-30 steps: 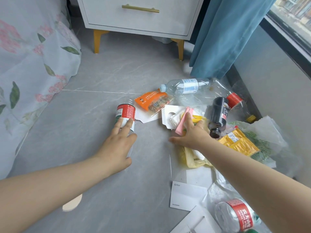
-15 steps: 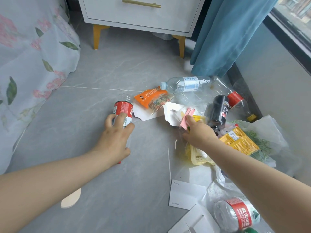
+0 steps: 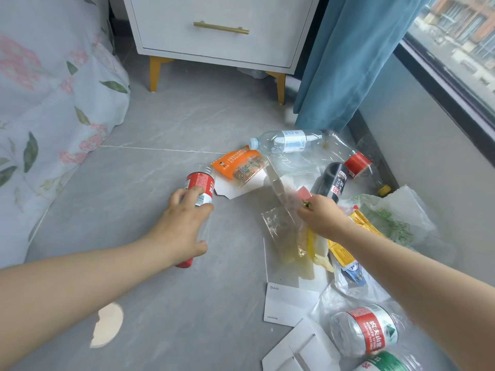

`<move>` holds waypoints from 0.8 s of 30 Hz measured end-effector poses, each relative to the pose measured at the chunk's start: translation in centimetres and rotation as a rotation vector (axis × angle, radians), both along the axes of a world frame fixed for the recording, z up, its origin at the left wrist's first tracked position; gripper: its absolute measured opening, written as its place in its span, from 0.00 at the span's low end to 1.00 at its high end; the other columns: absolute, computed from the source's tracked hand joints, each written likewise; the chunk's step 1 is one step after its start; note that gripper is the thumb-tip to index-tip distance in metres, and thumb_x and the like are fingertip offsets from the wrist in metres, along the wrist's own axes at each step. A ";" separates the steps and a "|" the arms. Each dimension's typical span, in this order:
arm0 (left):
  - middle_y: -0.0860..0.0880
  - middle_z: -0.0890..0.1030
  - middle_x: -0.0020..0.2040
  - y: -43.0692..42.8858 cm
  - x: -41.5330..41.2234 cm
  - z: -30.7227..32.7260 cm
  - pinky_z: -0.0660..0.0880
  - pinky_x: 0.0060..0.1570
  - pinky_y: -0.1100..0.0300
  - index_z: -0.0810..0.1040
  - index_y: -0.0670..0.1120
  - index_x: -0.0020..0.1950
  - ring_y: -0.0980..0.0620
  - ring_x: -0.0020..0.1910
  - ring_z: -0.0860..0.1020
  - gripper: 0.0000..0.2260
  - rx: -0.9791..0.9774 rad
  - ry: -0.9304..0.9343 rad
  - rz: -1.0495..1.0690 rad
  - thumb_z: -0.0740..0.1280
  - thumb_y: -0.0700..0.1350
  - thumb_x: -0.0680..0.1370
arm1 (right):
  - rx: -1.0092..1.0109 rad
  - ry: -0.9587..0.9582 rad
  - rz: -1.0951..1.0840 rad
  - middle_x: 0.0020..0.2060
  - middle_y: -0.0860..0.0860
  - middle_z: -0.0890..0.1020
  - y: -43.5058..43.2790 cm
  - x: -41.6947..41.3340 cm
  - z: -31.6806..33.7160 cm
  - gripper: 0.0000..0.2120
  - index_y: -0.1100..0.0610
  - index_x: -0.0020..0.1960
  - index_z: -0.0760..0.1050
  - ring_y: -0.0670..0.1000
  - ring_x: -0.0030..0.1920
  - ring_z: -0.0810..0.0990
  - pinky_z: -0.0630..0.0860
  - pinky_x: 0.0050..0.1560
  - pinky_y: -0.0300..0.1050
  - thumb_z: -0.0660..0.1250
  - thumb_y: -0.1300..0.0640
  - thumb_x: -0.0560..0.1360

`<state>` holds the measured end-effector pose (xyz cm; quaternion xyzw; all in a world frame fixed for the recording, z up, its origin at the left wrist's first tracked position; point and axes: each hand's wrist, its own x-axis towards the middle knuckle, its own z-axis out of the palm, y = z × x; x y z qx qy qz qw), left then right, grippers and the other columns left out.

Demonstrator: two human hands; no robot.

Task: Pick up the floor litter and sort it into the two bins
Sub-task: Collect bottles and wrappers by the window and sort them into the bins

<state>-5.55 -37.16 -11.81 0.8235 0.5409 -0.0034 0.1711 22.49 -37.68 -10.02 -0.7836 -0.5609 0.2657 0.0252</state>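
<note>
On the grey floor (image 3: 160, 183) the litter pile (image 3: 396, 215) lies on the right. Our left hand (image 3: 182, 228) has now curled round the red bottle (image 3: 199, 183) in the middle. Our right hand (image 3: 325, 216) has pinched a clear wrapper (image 3: 278, 223) and lifted it. Both look ready for bins.

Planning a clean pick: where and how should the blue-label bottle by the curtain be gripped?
The bottle lies on its side, cap pointing left. Probably best gripped round the labelled middle, from above, fingers and thumb across the round body. The orange packet crowds the cap end and clear plastic lies by the other, so the middle looks freest.
</note>
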 end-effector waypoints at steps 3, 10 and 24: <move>0.46 0.55 0.74 -0.4 -0.1 0.9 0.63 0.66 0.54 0.71 0.48 0.67 0.43 0.72 0.52 0.28 -0.005 -0.049 -0.001 0.72 0.49 0.68 | 0.029 0.027 -0.054 0.27 0.52 0.65 -0.5 0.0 1.1 0.15 0.57 0.31 0.59 0.50 0.27 0.62 0.58 0.26 0.40 0.58 0.60 0.76; 0.48 0.56 0.74 -1.6 -0.2 3.5 0.63 0.68 0.54 0.70 0.50 0.69 0.44 0.72 0.54 0.30 0.025 -0.129 0.001 0.71 0.50 0.67 | 0.166 0.128 -0.068 0.25 0.51 0.63 -2.7 -0.5 4.2 0.17 0.56 0.30 0.58 0.50 0.26 0.60 0.56 0.26 0.42 0.60 0.62 0.75; 0.53 0.57 0.72 -3.5 0.3 9.3 0.64 0.65 0.56 0.70 0.54 0.68 0.49 0.71 0.56 0.29 0.092 -0.299 0.005 0.72 0.49 0.67 | 0.332 0.359 -0.140 0.22 0.48 0.60 -6.4 -1.2 9.2 0.17 0.55 0.30 0.59 0.46 0.23 0.58 0.55 0.26 0.40 0.62 0.61 0.75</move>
